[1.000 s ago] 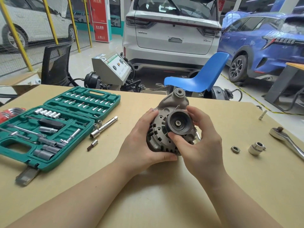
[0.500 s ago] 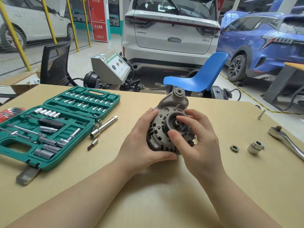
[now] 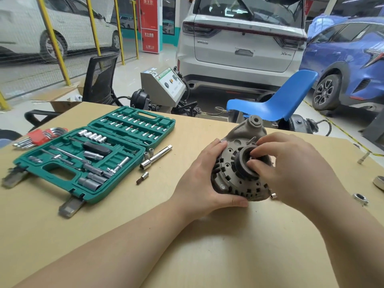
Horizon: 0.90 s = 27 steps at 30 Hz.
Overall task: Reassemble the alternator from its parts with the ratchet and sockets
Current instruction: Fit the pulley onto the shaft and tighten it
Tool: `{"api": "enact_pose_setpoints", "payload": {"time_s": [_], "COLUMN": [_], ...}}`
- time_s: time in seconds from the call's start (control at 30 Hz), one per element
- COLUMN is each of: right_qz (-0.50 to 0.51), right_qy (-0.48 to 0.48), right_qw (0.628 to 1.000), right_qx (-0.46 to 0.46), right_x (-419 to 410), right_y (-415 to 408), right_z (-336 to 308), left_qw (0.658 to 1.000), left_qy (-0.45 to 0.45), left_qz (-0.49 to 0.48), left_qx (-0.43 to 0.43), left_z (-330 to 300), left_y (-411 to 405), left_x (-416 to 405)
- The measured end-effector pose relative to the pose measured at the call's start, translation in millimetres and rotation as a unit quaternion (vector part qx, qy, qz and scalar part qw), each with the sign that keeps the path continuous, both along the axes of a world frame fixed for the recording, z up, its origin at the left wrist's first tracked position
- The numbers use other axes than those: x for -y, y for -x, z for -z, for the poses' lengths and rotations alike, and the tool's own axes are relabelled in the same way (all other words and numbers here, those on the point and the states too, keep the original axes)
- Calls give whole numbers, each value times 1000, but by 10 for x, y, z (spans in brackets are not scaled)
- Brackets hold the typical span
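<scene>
Left hand [image 3: 202,179] grips alternator [image 3: 234,179] at table centre, right hand [image 3: 291,167] pinches pulley [image 3: 242,161] onto shaft; nut [image 3: 361,198] at 3 o'clock lies loose, so tightening appears left.

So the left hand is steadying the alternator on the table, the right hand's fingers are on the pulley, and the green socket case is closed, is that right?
Not quite. The head view shows the green socket case lying open, sockets and bits showing in both halves. The rest stands: the left hand steadies the alternator on the table, and the right hand has its fingers on the pulley.
</scene>
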State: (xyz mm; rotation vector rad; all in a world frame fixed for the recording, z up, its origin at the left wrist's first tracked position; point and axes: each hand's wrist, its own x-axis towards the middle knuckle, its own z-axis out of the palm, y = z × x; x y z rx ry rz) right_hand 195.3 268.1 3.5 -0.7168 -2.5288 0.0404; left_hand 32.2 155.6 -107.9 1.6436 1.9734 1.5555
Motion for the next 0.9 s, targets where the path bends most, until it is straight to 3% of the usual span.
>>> {"api": "enact_pose_setpoints", "payload": {"time_s": [0.2,0.6,0.9], "right_qz": [3,47,87], "right_qy": [-176,-202,-110], "right_qw": [982,978,990], "right_qx": [75,22,11], "right_x": [49,135,230], "right_y": [58,57,99], "right_z": [-40,81,41], "left_qw": [1000,1000,1000], "left_qy": [7,9,-14], "left_qz": [-1,-3,-9], "left_qx": [-10,-16,-19], "left_z": [-1,0,49], "left_y": [19,35,73], "left_x": [14,24,-9]}}
